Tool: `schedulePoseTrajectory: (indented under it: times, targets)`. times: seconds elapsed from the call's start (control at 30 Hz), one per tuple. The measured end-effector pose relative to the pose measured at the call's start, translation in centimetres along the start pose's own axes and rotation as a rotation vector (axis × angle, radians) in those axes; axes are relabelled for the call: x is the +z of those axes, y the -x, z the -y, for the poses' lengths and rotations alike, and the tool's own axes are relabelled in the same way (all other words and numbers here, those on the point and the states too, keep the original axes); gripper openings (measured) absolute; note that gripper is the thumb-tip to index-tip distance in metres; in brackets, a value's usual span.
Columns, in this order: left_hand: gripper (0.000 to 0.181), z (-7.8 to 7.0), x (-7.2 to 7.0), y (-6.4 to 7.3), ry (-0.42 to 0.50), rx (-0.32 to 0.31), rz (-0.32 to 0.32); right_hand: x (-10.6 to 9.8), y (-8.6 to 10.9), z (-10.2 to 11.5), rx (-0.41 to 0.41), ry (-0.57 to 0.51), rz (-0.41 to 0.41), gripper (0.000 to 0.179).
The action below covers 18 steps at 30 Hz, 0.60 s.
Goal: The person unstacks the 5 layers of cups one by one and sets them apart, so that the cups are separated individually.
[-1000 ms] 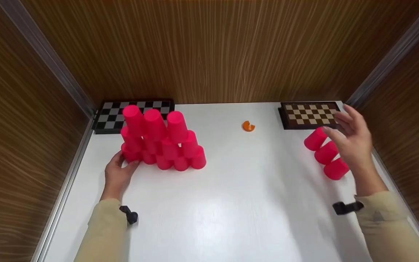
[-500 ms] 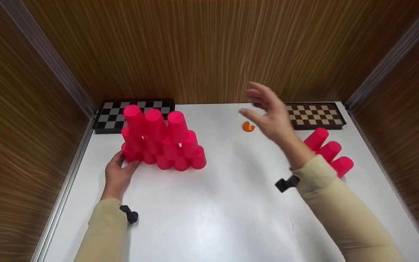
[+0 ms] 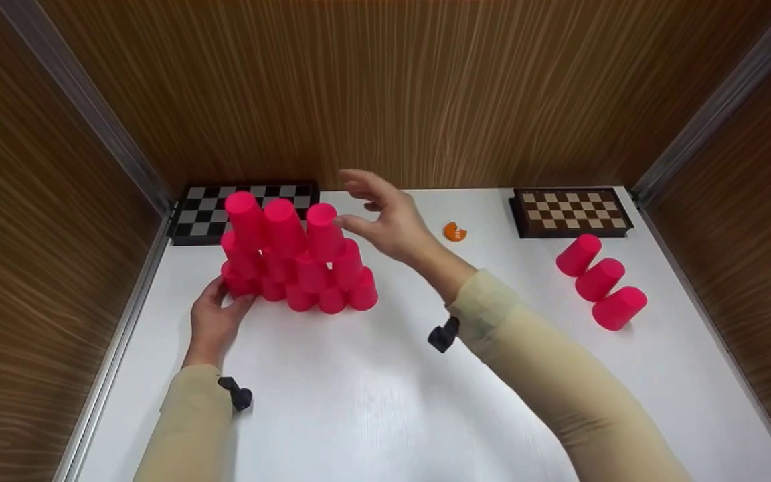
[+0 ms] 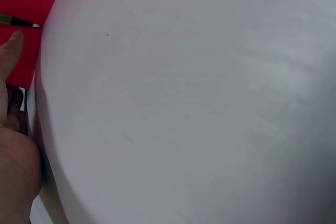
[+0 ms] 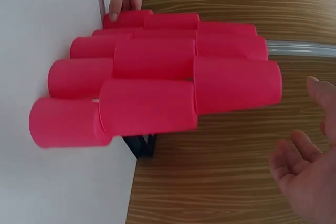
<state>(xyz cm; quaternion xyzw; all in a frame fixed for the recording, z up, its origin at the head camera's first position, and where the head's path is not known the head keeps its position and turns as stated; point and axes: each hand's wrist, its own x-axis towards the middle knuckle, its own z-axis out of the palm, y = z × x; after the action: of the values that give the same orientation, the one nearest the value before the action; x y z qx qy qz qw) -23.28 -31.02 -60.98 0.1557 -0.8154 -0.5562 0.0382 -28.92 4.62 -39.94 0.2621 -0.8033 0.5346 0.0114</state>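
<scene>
Upside-down pink plastic cups form a stack in three tiers, with three cups on the top tier. My left hand grips the leftmost bottom cup, thumb in front and fingers to its left. In the left wrist view, the thumb lies against that cup. My right hand is beside the top-right cup, fingers spread and holding nothing. The right wrist view shows a gap between the right hand and the top tier. Three more cups stand at the right of the table.
A black-and-grey checkered board lies behind the stack. At the back right is a brown-and-cream checkered board. A small orange piece lies between them on the white table. Wood-grain panels enclose the back and sides.
My right hand has swept left, from above the three separate cups at the right to beside the top of the stack. The left hand stays on the bottom-left cup.
</scene>
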Motion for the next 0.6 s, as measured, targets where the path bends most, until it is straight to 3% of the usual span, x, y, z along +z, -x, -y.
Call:
schedulePoseTrajectory:
  times: [0.27, 0.6]
  targets:
    - [0.084, -0.2, 0.0, 0.3, 0.021, -0.012, 0.008, 2.8, -0.7, -0.6, 0.067, -0.002, 0.045, 0.069]
    - [0.086, -0.1, -0.1, 0.2, 0.013, -0.003, 0.014, 4.1, -0.5, -1.4, 0.107, -0.016, 0.071, 0.073]
